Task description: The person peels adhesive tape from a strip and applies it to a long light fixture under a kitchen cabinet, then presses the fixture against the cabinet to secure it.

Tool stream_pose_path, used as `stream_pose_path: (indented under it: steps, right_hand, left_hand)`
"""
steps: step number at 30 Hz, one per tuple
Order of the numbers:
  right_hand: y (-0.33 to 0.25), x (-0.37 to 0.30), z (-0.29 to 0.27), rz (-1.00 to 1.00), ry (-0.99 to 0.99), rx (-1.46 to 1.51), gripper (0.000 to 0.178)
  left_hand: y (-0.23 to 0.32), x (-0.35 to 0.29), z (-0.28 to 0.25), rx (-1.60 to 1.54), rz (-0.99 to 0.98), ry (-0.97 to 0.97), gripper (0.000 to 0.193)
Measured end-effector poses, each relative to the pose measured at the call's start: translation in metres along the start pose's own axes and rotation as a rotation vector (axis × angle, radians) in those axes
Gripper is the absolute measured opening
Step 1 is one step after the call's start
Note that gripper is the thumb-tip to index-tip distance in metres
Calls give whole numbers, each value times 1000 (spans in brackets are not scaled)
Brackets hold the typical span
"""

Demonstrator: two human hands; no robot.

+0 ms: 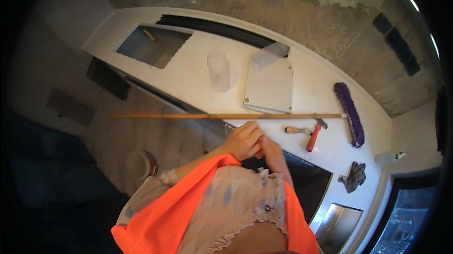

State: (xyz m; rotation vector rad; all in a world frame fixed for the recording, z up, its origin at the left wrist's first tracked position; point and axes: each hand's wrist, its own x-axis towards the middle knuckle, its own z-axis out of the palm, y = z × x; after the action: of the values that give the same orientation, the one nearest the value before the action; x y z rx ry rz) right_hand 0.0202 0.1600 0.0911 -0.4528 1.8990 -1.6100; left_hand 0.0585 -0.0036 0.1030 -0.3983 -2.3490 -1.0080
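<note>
My left hand (pixel 244 141) and my right hand (pixel 272 152) meet in front of my chest, at the near edge of the white counter (pixel 193 77). The left fingers are curled in against the right hand, whose fingers are mostly hidden. Whatever lies between them, if anything, I cannot make out. Just beyond the hands, a long wooden pole (pixel 212 116) lies crosswise, its left end reaching past the counter edge. A purple fluffy mop head (pixel 349 115) is at its right end. To the right lie a red-handled scraper (pixel 314 137) and a wooden-handled tool (pixel 297 130).
A white panel (pixel 269 86) with a clear plastic bag (pixel 269 56) and a clear cylinder (pixel 219 71) stand farther back. The counter has a rectangular cutout (pixel 153 46). A grey rag (pixel 354 177), spray bottle (pixel 389 157) and metal basin (pixel 337 225) are right; a bucket (pixel 141 164) is lower left.
</note>
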Motion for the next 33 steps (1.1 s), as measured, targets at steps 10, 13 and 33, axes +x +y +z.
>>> stream_pose_path:
  steps: [10, 13, 33]
  right_hand:
    - [-62, 87, 65, -56, -259, -40, 41]
    - [-85, 103, 52, -89, -287, -134, 41]
    - [-219, 244, -77, -510, 292, -136, 20]
  left_hand:
    - [-43, -6, -91, 141, -31, 281, 20]
    - [-45, 10, -92, 83, -66, 391, 19]
    - [-188, -3, -174, -809, -798, 564, 14]
